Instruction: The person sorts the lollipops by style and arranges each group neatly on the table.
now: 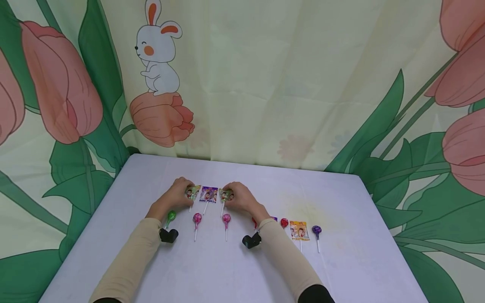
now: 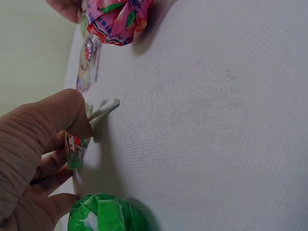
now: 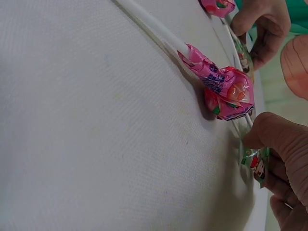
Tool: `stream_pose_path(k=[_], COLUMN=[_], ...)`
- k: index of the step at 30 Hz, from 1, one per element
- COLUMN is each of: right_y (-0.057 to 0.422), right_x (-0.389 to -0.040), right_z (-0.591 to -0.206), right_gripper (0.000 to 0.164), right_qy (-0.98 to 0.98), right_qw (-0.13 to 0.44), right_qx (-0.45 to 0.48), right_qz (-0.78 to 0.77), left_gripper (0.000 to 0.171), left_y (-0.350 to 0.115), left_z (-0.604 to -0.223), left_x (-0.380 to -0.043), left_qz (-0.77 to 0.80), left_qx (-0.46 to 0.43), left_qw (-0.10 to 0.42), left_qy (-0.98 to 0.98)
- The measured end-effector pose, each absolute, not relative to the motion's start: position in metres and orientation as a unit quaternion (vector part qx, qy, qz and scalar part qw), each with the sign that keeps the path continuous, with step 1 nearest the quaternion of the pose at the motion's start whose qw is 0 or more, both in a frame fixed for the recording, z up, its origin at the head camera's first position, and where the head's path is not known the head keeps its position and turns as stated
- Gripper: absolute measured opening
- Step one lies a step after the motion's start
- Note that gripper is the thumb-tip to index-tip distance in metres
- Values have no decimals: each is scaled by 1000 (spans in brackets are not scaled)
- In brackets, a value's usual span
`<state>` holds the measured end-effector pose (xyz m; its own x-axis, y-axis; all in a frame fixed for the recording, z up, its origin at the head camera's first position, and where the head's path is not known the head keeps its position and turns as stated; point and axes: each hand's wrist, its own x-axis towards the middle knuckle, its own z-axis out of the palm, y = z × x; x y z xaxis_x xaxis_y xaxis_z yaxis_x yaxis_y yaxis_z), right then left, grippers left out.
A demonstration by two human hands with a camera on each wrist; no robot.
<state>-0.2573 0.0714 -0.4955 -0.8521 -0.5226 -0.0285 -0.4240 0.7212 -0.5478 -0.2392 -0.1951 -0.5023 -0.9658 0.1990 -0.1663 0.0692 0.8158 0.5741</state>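
The left sleeve (image 1: 126, 261) and right sleeve (image 1: 289, 259) lie nearest the camera, both beige. Behind everything hangs a curtain (image 1: 265, 84) printed with tulips and a rabbit, above a white table (image 1: 341, 273).

On the table, the left hand (image 1: 175, 196) is just left of the purple packet (image 1: 209, 194), thumb and fingers pinching the left green packet (image 1: 193, 192). The right hand (image 1: 242, 197) is just right of the purple packet, pinching the right green packet (image 1: 226, 195) the same way. Right of the purple packet and nearer the person lies the orange packet (image 1: 299, 230).

These four packets are flat, glossy wrappers printed with cartoon figures, a white stick coming out of each; the sweets inside are hidden. The three in the hands' row stand side by side, long axes running towards the person, stick ends nearest and slanting slightly left.

Nearer the person than the purple packet are round pops in twisted wrappers: the green pop (image 1: 171, 216) to its left, the left pink pop (image 1: 197, 218) slightly left, the right pink pop (image 1: 226, 218) slightly right, then the red pop (image 1: 284, 223) and violet pop (image 1: 316, 229) farther right.
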Motion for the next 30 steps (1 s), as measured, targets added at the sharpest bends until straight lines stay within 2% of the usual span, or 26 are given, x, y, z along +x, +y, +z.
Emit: stream_pose_path(k=[14,30], right_y=[76,82], right_x=[-252,-246], right_z=[-494,-497], right_gripper=[52,53], right_qy=[922,921], right_qw=[102,83], right_qx=[-262,-272], right_qz=[-266,-265], left_gripper=[67,67], left_y=[-195,-195], left_z=[-503,-502], left_x=[-240,-241], left_qz=[294,296], left_qx=[74,68], left_qw=[110,111], left_qy=[947,946])
